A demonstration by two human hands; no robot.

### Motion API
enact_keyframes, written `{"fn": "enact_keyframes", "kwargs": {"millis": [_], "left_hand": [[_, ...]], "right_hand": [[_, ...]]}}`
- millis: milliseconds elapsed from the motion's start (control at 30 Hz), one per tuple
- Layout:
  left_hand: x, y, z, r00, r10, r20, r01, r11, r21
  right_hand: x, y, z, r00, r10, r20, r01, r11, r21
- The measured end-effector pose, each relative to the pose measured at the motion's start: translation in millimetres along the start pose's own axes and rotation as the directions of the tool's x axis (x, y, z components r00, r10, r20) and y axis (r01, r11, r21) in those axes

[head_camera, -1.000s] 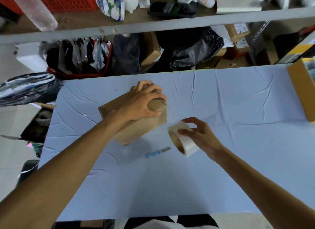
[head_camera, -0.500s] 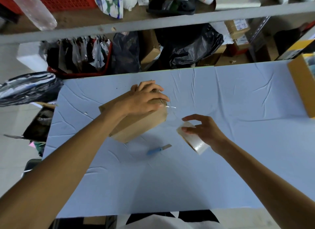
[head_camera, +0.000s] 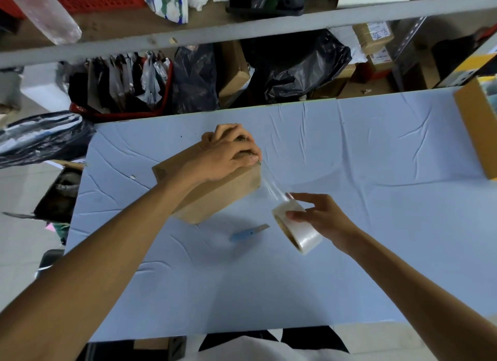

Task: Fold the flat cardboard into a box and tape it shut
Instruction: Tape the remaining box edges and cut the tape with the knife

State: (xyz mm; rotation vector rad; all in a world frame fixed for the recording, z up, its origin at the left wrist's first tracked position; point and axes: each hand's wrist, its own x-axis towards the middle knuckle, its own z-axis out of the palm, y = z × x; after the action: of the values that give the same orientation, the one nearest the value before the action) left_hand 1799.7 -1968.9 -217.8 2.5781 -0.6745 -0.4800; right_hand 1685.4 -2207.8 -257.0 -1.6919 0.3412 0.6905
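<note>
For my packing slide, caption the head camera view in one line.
Left hand holds the cardboard box; right hand holds the tape roll, clear strip stretched between them.

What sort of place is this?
Likely a packing or stock room: shelves hold labelled cardboard parcels and black plastic bags, and a cardboard box is being taped on the blue-covered table.

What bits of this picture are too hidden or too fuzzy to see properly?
All in the head view:
- Where the tape end sticks on the cardboard box, and whether its flaps are shut: hidden under the left hand.
- The blue cutter: blurred, blade unclear.
- The brown box at the right: cut off by the picture's edge.
- Part of the tape roll: covered by the right hand.
</note>
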Motion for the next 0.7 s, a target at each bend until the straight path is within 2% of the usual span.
{"fn": "enact_keyframes", "kwargs": {"millis": [33,100,200,433,533,633,700], "left_hand": [[-0.3,0.8,0.2,1.000,-0.001,0.007,0.001,1.000,0.001],[-0.7,2.4,-0.8,1.000,0.002,0.014,-0.002,1.000,0.004],[-1.0,3.2,-6.8,1.000,-0.023,-0.002,0.023,1.000,-0.016],[-0.8,14.0,-2.4,0.997,-0.032,-0.068,0.035,0.998,0.051],[-2.1,15.1,1.9,0.993,-0.035,-0.116,0.038,0.999,0.020],[-7.2,20.7,9.4,0.960,0.027,-0.279,-0.042,0.998,-0.046],[-14.8,30.2,15.8,0.881,0.077,-0.467,-0.131,0.988,-0.085]], "right_hand": [[2.2,3.7,2.1,0.999,0.041,-0.031,-0.042,0.998,-0.036],[4.3,8.8,5.8,0.993,0.071,-0.099,-0.072,0.997,-0.004],[5.3,10.2,8.0,0.991,-0.033,-0.133,0.029,0.999,-0.032],[2.6,6.7,6.5,0.990,-0.074,-0.117,0.073,0.997,-0.014],[1.8,5.7,3.3,0.995,-0.067,-0.075,0.068,0.997,0.018],[1.9,4.1,1.9,0.996,-0.077,-0.036,0.077,0.997,0.000],[2.4,3.0,2.7,0.996,-0.078,-0.042,0.079,0.997,0.025]]}}
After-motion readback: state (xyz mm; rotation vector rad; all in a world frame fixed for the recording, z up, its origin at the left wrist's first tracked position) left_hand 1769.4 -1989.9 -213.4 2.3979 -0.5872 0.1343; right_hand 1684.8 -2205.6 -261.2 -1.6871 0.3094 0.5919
